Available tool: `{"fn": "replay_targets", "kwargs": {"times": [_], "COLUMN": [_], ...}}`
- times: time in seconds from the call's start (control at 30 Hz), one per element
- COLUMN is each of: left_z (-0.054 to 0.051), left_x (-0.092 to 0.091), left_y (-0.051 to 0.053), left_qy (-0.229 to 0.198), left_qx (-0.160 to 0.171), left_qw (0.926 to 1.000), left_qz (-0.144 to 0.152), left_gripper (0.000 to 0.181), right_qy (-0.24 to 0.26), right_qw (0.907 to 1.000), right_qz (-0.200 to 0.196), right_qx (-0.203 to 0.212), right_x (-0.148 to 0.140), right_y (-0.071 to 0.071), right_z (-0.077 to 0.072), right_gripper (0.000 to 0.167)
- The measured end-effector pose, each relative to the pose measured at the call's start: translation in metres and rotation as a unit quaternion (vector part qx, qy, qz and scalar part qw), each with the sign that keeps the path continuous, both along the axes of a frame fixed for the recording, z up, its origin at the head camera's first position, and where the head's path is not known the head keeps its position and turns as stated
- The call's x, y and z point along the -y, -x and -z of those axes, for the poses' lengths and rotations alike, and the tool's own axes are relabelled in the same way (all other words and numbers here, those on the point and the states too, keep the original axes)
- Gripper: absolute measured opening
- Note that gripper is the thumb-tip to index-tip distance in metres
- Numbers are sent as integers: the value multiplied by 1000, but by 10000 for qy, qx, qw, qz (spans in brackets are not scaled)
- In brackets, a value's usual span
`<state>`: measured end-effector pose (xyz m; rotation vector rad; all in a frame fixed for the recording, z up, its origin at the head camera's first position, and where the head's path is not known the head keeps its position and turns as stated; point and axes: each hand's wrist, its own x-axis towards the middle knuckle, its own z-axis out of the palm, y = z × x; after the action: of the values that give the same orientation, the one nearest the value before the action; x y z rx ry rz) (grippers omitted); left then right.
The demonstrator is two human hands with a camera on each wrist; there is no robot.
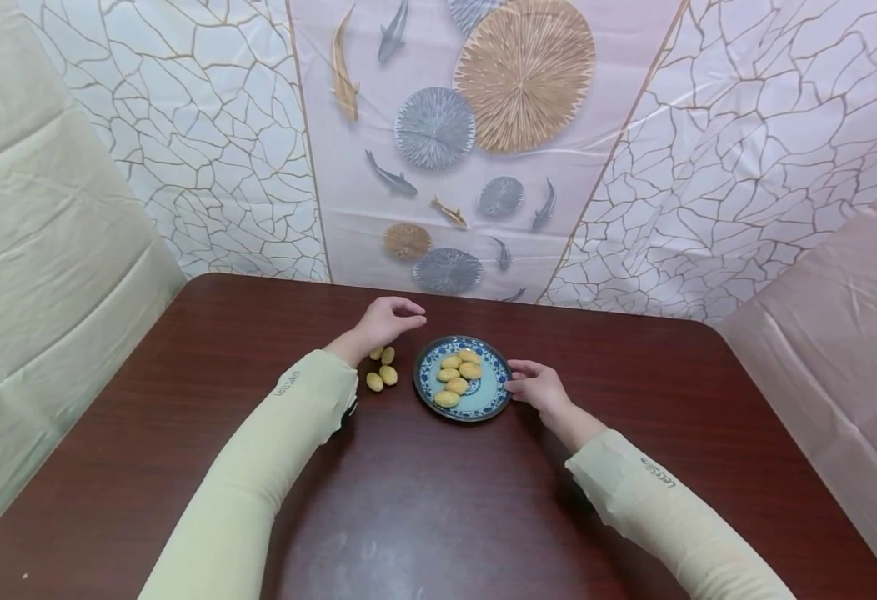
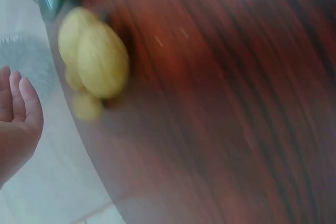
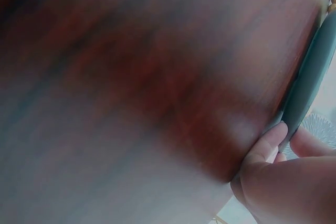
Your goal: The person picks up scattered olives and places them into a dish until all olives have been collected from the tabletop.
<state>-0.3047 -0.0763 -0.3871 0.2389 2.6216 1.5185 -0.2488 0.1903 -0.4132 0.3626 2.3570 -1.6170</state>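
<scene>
Head: your right hand (image 1: 543,392) pinches the round blue-patterned glazed plate (image 1: 489,387) at its 3 o'clock, yellow oval fruits (image 1: 457,386) aboard; your left hand (image 1: 386,321), fingers relaxed, at its 10 | Left wrist: loose fruits (image 2: 103,62), 10 o'clock | Right wrist: gripped rim, 3 o'clock

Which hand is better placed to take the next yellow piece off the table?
Left, probably. The left hand looks empty and is close to the loose yellow pieces, while the right hand grips the plate on the side away from them.
</scene>
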Motion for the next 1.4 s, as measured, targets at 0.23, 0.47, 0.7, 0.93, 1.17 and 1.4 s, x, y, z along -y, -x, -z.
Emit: {"fn": "replay_targets", "kwargs": {"times": [0.23, 0.47, 0.7, 0.93, 1.17, 1.4], "left_z": [10, 17, 28, 34, 32, 32], "left_x": [28, 49, 60, 60, 59, 57], "left_y": [-2, -7, -15, -16, -19, -20], "left_qy": [166, 382, 444, 660, 903, 920], "left_qx": [168, 308, 490, 317, 256, 168], "left_qw": [9992, 9978, 9977, 9973, 9955, 9956], "left_qz": [-333, -438, -158, 88, 129, 35], "left_gripper": [34, 36, 33, 28, 26, 23], "right_qy": [-28, -63, -63, -84, -62, -89], "right_qw": [10000, 10000, 10000, 10000, 10000, 9999], "right_qz": [-10, 47, 22, 12, 35, 18], "right_qx": [-58, -21, -11, -49, -45, -43], "right_x": [0, 1, 1, 0, 1, 1], "right_y": [0, 1, 1, 0, 1, 0], "right_z": [1, 2, 2, 2, 2, 1], "right_gripper": [46, 45, 45, 45, 45, 45]}}
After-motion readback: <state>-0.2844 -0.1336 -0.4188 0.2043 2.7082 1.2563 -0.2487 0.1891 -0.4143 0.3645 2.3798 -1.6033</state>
